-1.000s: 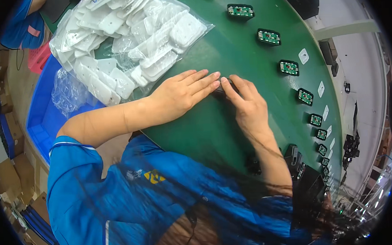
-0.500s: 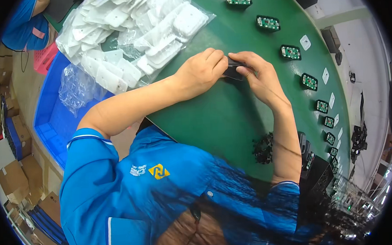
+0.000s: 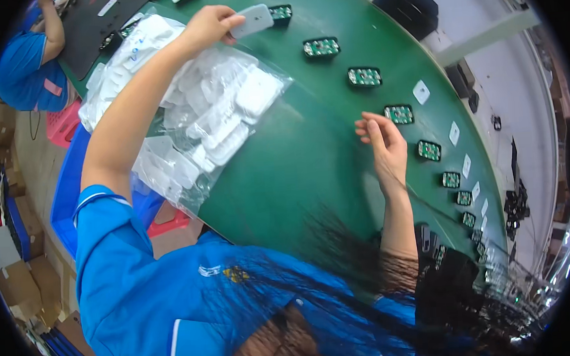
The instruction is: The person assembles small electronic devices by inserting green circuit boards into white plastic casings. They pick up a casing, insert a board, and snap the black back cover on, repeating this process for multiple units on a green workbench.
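Loose dark hair (image 3: 342,284) blurs the near right, hiding part of the right forearm and of the dark objects beside it, and the near end of the curved row of black cases with green circuit boards (image 3: 364,77) is too small to make out. At the far left, a co-worker (image 3: 25,69) is cut off by the rim of the view. The left hand (image 3: 211,28) is partly closed, pinching a pale rounded plate (image 3: 253,21) by its left end, past the plastic bag of white plates (image 3: 210,111); the plate covers part of a far circuit-board case (image 3: 281,14), and whether they touch I cannot tell. The right hand (image 3: 385,145) hangs half open with fingers loosely bent, near another case (image 3: 399,114) on the green table (image 3: 297,158), gripping nothing that shows. Half a second ago both hands met around a dark piece over the middle of the table; now they are well apart, the left having gone far left.
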Demonstrator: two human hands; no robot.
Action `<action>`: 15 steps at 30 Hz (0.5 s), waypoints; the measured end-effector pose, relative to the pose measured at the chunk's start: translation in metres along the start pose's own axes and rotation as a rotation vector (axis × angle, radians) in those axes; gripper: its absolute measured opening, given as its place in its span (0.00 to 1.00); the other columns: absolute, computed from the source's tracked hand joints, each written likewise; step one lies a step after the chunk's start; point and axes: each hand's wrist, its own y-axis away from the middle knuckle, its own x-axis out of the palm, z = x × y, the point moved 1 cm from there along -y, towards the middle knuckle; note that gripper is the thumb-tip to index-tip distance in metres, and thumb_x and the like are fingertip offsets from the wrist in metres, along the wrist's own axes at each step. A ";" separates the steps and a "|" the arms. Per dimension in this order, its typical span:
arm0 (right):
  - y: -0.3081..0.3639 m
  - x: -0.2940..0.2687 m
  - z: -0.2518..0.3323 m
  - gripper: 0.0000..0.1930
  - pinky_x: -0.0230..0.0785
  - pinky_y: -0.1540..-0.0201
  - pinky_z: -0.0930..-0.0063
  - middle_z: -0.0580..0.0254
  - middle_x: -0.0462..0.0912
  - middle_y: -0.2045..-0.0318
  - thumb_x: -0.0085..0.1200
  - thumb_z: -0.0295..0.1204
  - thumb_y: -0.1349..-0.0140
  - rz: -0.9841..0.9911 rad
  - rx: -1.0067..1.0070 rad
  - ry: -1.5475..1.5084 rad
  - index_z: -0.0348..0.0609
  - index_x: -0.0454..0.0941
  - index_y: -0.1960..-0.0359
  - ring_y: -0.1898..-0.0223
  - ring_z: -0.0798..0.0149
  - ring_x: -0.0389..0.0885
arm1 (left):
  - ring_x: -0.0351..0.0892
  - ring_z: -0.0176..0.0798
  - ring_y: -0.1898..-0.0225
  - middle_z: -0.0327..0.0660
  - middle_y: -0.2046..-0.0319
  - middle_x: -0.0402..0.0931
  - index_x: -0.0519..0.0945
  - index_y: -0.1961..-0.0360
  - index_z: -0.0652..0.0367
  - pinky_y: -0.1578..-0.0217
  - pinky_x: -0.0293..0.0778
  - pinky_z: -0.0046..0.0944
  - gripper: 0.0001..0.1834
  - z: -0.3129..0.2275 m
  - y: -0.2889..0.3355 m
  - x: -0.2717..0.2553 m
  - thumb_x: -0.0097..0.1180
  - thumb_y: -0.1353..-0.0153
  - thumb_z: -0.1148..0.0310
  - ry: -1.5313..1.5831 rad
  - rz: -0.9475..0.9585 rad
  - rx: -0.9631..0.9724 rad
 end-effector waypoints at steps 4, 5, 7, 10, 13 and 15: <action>-0.008 0.021 0.019 0.22 0.69 0.51 0.72 0.56 0.77 0.51 0.55 0.37 0.36 -0.114 -0.205 0.011 0.38 0.70 0.44 0.52 0.65 0.76 | 0.79 0.32 0.75 0.44 0.72 0.80 0.78 0.59 0.68 0.71 0.76 0.32 0.16 -0.029 0.027 0.023 0.55 0.37 0.63 0.163 0.270 0.016; -0.014 0.035 0.032 0.24 0.69 0.50 0.71 0.56 0.77 0.50 0.56 0.38 0.37 -0.090 -0.280 -0.016 0.38 0.69 0.43 0.51 0.64 0.76 | 0.80 0.32 0.75 0.44 0.73 0.80 0.78 0.60 0.67 0.71 0.76 0.32 0.16 -0.041 0.044 0.034 0.54 0.38 0.63 0.148 0.329 0.034; -0.021 0.060 0.054 0.27 0.68 0.48 0.69 0.56 0.76 0.50 0.57 0.38 0.38 0.021 -0.325 -0.087 0.38 0.66 0.41 0.50 0.62 0.75 | 0.79 0.32 0.76 0.43 0.73 0.79 0.77 0.59 0.67 0.72 0.75 0.31 0.16 -0.060 0.073 0.046 0.55 0.38 0.62 0.191 0.427 0.043; -0.030 0.079 0.058 0.19 0.68 0.50 0.71 0.56 0.78 0.55 0.53 0.38 0.36 0.246 -0.217 -0.031 0.37 0.73 0.49 0.53 0.63 0.76 | 0.79 0.32 0.76 0.44 0.74 0.79 0.77 0.60 0.67 0.73 0.74 0.33 0.15 -0.070 0.088 0.047 0.56 0.39 0.63 0.260 0.426 0.044; -0.036 0.089 0.067 0.16 0.68 0.53 0.71 0.56 0.78 0.58 0.51 0.38 0.34 0.136 -0.305 0.026 0.37 0.75 0.55 0.56 0.65 0.76 | 0.78 0.34 0.76 0.44 0.75 0.79 0.77 0.60 0.67 0.74 0.74 0.35 0.14 -0.070 0.083 0.045 0.57 0.40 0.65 0.257 0.330 0.103; -0.049 0.093 0.075 0.16 0.68 0.54 0.71 0.56 0.78 0.60 0.50 0.38 0.34 0.125 -0.317 0.013 0.36 0.75 0.55 0.57 0.65 0.76 | 0.79 0.35 0.76 0.45 0.75 0.79 0.78 0.61 0.67 0.73 0.74 0.35 0.14 -0.070 0.078 0.041 0.57 0.40 0.64 0.209 0.259 0.157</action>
